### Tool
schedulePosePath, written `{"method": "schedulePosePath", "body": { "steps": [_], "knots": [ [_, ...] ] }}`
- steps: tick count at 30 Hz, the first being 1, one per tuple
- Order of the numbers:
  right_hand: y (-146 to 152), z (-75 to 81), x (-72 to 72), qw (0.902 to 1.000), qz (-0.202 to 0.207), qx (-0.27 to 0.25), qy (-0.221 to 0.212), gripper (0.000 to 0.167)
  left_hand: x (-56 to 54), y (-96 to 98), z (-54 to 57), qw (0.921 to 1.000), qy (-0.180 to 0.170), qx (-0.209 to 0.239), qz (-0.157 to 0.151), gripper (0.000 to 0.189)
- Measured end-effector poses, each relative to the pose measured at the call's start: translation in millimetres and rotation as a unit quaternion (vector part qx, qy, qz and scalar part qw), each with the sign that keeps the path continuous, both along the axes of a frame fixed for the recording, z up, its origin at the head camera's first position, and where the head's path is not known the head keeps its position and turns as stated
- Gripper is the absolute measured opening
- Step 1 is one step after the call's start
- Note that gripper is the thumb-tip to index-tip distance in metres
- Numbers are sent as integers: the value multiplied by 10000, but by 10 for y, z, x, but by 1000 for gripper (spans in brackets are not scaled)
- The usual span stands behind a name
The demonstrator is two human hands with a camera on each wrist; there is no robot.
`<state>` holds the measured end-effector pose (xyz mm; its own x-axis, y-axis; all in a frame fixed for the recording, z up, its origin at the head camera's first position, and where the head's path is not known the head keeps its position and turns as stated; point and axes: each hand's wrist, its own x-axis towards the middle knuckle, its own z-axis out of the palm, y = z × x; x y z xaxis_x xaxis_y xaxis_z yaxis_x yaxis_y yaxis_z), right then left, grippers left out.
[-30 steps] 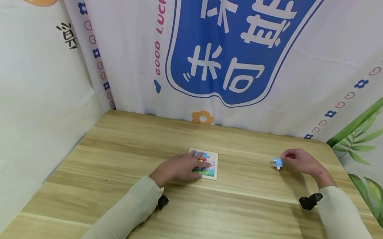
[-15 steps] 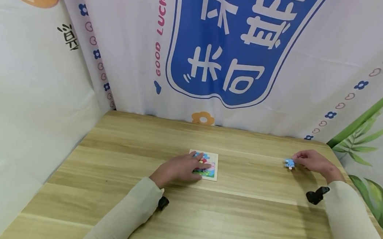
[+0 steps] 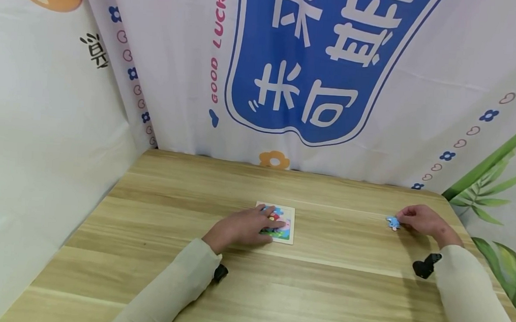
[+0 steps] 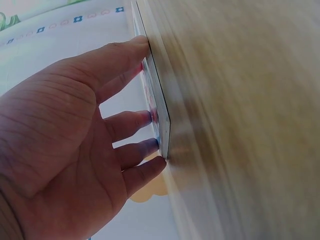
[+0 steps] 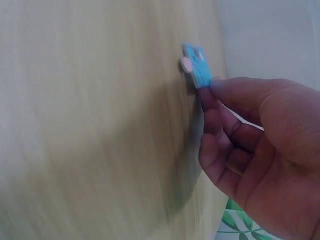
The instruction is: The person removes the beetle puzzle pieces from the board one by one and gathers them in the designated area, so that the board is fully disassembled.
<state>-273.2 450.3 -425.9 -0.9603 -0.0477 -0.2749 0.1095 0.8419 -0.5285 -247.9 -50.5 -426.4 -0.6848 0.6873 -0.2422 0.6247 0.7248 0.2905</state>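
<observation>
A small square jigsaw board [image 3: 292,224] with a pale frame and a colourful cartoon picture lies on the wooden table. My left hand [image 3: 242,226] rests on it from the left, fingers spread and covering part of the picture. In the left wrist view the fingertips [image 4: 145,117] and thumb lie along the board's thin edge. Well to the right, my right hand [image 3: 424,221] pinches a light-blue jigsaw piece [image 5: 200,67] between thumb and forefinger. The piece has a pink knob and is held close over the tabletop; the other right fingers are curled under.
The wooden table [image 3: 312,292] runs back to a white printed curtain [image 3: 179,77]. More cloth hangs on the left, and a leaf-patterned sheet [image 3: 500,195] is at the right edge. A black wrist camera [image 3: 426,266] sits by the right cuff.
My right hand has moved to the right with the jigsaw piece, slowing over the last half second, and the piece has turned a little. The left hand and board stay put.
</observation>
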Motion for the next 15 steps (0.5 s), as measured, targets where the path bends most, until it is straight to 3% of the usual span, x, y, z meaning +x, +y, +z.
{"method": "schedulePosePath", "body": {
  "steps": [15],
  "knots": [
    [13,-59,-42,9996,-8,187,231,24,13,12,11,9998,-87,105,111,56]
  ]
}}
